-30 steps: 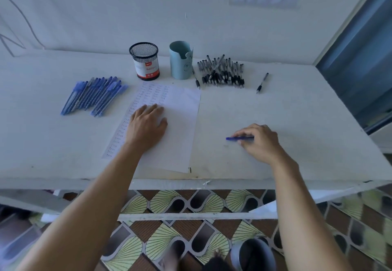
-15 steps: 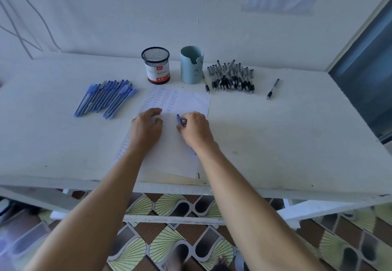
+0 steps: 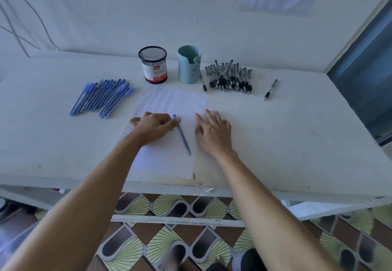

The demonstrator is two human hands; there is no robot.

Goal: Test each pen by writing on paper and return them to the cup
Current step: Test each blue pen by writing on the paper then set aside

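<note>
Paper (image 3: 169, 160) lies on the white table (image 3: 286, 134), with rows of scribbles at its far end. A blue pen (image 3: 183, 138) rests slanted on the sheet. The left hand (image 3: 151, 127) pinches its far end with curled fingertips, while the right hand (image 3: 213, 131) lies flat with fingers spread, on the sheet's right edge. Beyond stand two upright cups: a mesh cup (image 3: 153, 66) and a pale blue cup (image 3: 187, 66).

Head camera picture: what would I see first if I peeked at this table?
Two bare hands over a sheet of paper in the middle: the left hand touches the far end of a single blue pen lying on it, and the right hand is spread open at the paper's right edge. Next come the pens, a blue bunch at the left and a black heap at the back right.
</note>
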